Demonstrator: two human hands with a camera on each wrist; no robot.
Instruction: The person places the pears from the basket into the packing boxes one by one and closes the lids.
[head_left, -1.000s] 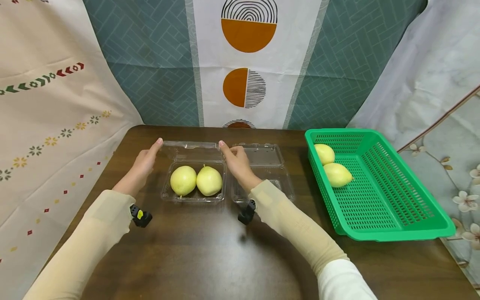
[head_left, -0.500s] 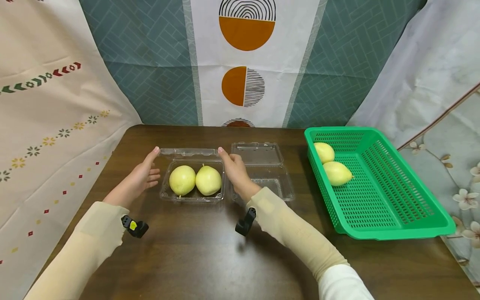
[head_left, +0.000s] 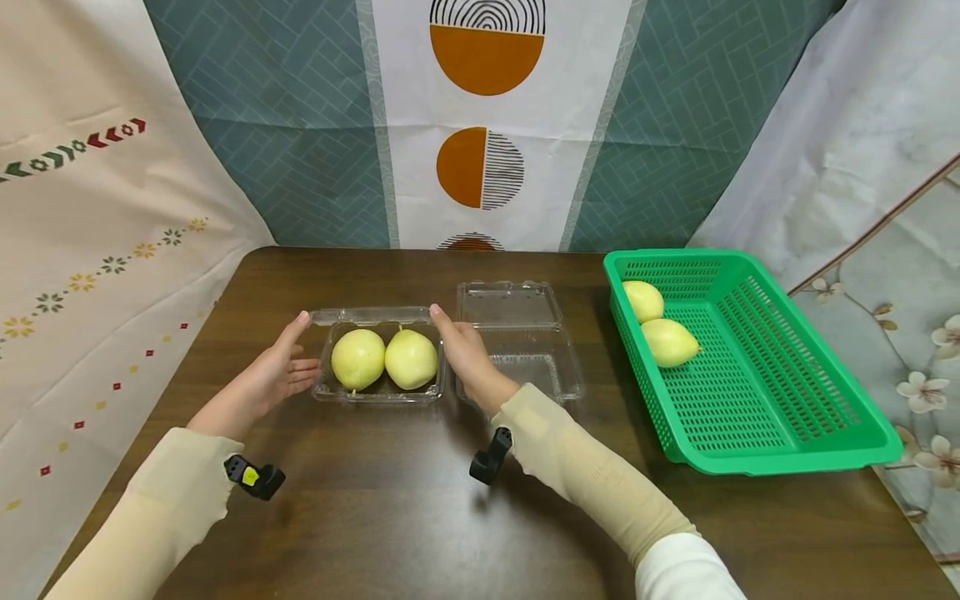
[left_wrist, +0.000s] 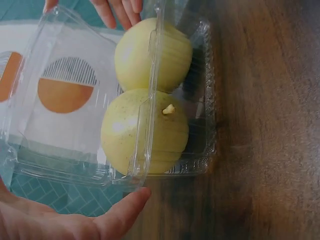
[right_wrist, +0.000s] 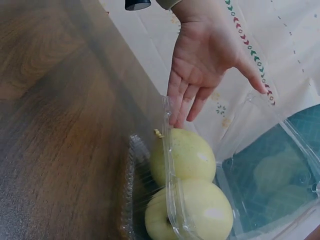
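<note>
Two yellow-green pears [head_left: 357, 360] sit side by side in a clear plastic clamshell box [head_left: 378, 398]. Its hinged lid [head_left: 371, 315] leans forward, partly lowered over them. My left hand [head_left: 266, 379] has its thumb at the lid's left corner, the other fingers straight beside the box; the right wrist view shows its palm [right_wrist: 200, 65] facing the pears. At the lid's right corner is the thumb of my right hand [head_left: 471, 354]. That hand's fingers [left_wrist: 117, 10], extended, show beyond the pears in the left wrist view. Neither hand curls round the lid.
A second clear box [head_left: 536, 358], empty with its lid laid back, stands just right of the first, partly behind my right hand. Farther right is a green plastic basket [head_left: 795, 462] with two pears [head_left: 670, 342] along its left side. Patterned cloths hang around the table.
The lid has swung forward and down toward the pears, both thumbs moving with it. My left hand has come nearer, its fingers now spread straight. The head view has shifted slightly.
</note>
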